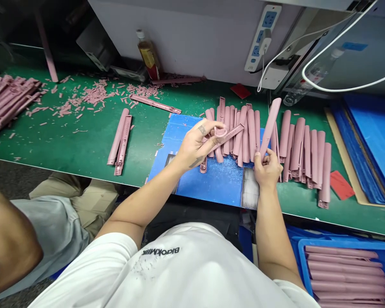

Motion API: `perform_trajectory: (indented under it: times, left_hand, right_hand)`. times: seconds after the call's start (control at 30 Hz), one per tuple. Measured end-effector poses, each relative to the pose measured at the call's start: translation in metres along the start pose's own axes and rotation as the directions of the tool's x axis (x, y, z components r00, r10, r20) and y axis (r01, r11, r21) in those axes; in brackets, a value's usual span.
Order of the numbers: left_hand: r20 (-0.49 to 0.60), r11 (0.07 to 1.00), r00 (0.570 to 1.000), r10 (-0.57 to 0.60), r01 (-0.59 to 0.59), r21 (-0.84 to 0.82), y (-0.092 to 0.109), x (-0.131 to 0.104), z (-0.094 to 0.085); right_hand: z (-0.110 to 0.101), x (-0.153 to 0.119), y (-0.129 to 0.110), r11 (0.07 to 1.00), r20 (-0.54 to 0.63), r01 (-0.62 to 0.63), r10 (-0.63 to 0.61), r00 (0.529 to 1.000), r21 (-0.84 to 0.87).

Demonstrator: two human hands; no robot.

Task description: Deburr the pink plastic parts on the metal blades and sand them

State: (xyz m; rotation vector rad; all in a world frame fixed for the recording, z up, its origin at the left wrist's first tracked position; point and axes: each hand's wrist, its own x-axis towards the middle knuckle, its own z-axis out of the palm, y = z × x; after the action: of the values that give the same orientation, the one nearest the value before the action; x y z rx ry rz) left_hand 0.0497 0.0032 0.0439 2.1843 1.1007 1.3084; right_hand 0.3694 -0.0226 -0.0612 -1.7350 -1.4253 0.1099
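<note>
My left hand [197,143] is closed, thumb and fingers pinching a pink plastic shell [232,134] whose ribbed hollow inside faces up. A curled pink end shows between the fingertips; whether it belongs to the same piece I cannot tell. My right hand [268,167] grips the lower end of another long pink plastic shell [272,122], tilted upright with its smooth outside showing. Between and behind the hands, a row of similar pink shells [244,128] lies on a blue sheet [208,184]. More pink shells [297,145] lie side by side right of my right hand.
Pink scraps [93,96] litter the green bench [83,149] at left, near a pile of shells [6,100]. A bottle [148,55] and a power strip [263,38] stand behind. A blue bin [303,261] holds shells at lower right. A co-worker [51,222] sits at left.
</note>
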Motion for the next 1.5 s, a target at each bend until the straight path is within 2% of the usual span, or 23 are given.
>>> perform_trajectory:
  times: [0.07, 0.13, 0.2, 0.23, 0.33, 0.4, 0.47, 0.5, 0.53, 0.6, 0.73, 0.83, 0.93, 1.03, 1.13, 1.23, 1.3, 1.37, 1.5]
  left_hand:
    - [0.092, 0.997, 0.995, 0.046, -0.052, 0.06, -0.014, -0.006, 0.001]
    - [0.248, 0.985, 0.968, 0.048, -0.087, 0.149, -0.03, -0.013, 0.001]
    - [0.39, 0.971, 0.92, -0.029, -0.067, 0.23, -0.043, -0.018, 0.002]
    - [0.427, 0.964, 0.9, -0.094, -0.025, 0.265, -0.046, -0.019, 0.003]
    - [0.397, 0.902, 0.85, -0.347, 0.186, 0.39, -0.04, -0.012, 0.008]
    - [0.37, 0.823, 0.784, -0.498, 0.294, 0.486, -0.028, -0.002, 0.013]
    - [0.412, 0.771, 0.7, -0.584, 0.319, 0.55, -0.016, 0.008, 0.02]
    - [0.436, 0.763, 0.669, -0.602, 0.32, 0.562, -0.013, 0.012, 0.023]
    - [0.447, 0.761, 0.656, -0.608, 0.323, 0.562, -0.01, 0.016, 0.027]
    - [0.43, 0.768, 0.671, -0.604, 0.346, 0.539, -0.008, 0.024, 0.033]
    - [0.314, 0.78, 0.746, -0.587, 0.417, 0.468, -0.005, 0.04, 0.051]
    - [0.288, 0.791, 0.786, -0.548, 0.374, 0.485, -0.002, 0.05, 0.067]
    - [0.247, 0.796, 0.847, -0.47, 0.286, 0.533, -0.003, 0.041, 0.074]
    - [0.22, 0.808, 0.906, -0.361, 0.186, 0.56, -0.01, 0.015, 0.068]
    - [0.325, 0.817, 0.894, -0.308, 0.074, 0.572, -0.014, -0.01, 0.056]
    - [0.458, 0.873, 0.86, -0.227, -0.029, 0.487, -0.018, -0.012, 0.044]
    - [0.509, 0.91, 0.843, -0.171, -0.062, 0.409, -0.029, 0.004, 0.036]
    - [0.491, 0.905, 0.847, -0.202, -0.029, 0.423, -0.052, 0.033, 0.026]
    - [0.299, 0.782, 0.871, -0.391, 0.143, 0.607, -0.129, 0.111, -0.007]
  right_hand:
    - [0.0, 0.0, 0.0, 1.0, -0.007, -0.001, 0.001, 1.0, 0.005]
    - [-0.001, -0.001, -0.001, 1.0, -0.007, -0.01, 0.01, 1.0, -0.003]
    - [-0.001, -0.001, -0.002, 1.0, 0.006, -0.015, 0.015, 1.0, -0.02]
    - [-0.002, -0.002, -0.003, 1.0, 0.015, -0.013, 0.014, 1.0, -0.027]
    - [-0.002, -0.001, -0.002, 0.999, 0.022, -0.004, 0.005, 1.0, -0.033]
    - [-0.002, -0.001, -0.001, 1.0, 0.021, -0.004, 0.005, 1.0, -0.028]
    - [-0.002, 0.0, 0.0, 1.0, 0.02, -0.014, 0.015, 1.0, -0.017]
    - [-0.002, 0.0, 0.001, 1.0, 0.02, -0.024, 0.024, 1.0, -0.008]
    - [-0.002, 0.0, 0.002, 0.999, 0.02, -0.035, 0.035, 0.999, 0.001]
    - [-0.002, 0.001, 0.004, 0.999, 0.013, -0.048, 0.048, 0.999, 0.01]
    - [-0.001, 0.002, 0.005, 1.0, 0.0, -0.024, 0.024, 1.0, -0.011]
    - [-0.001, 0.002, 0.005, 1.0, -0.001, -0.019, 0.019, 1.0, -0.024]
    - [-0.002, 0.001, 0.002, 0.999, -0.003, -0.046, 0.046, 0.999, -0.006]
    - [-0.004, -0.001, -0.003, 0.999, -0.001, -0.052, 0.052, 0.999, 0.008]
    - [-0.005, -0.001, -0.007, 1.0, 0.007, -0.019, 0.019, 1.0, -0.007]
    - [-0.005, -0.002, -0.008, 1.0, 0.012, -0.007, 0.007, 1.0, -0.016]
    - [-0.006, -0.002, -0.005, 1.0, 0.011, -0.016, 0.017, 1.0, -0.024]
    - [-0.006, -0.002, -0.003, 0.999, 0.005, -0.02, 0.02, 1.0, -0.042]
    - [-0.005, -0.003, -0.001, 0.997, -0.006, 0.005, -0.006, 1.0, -0.08]
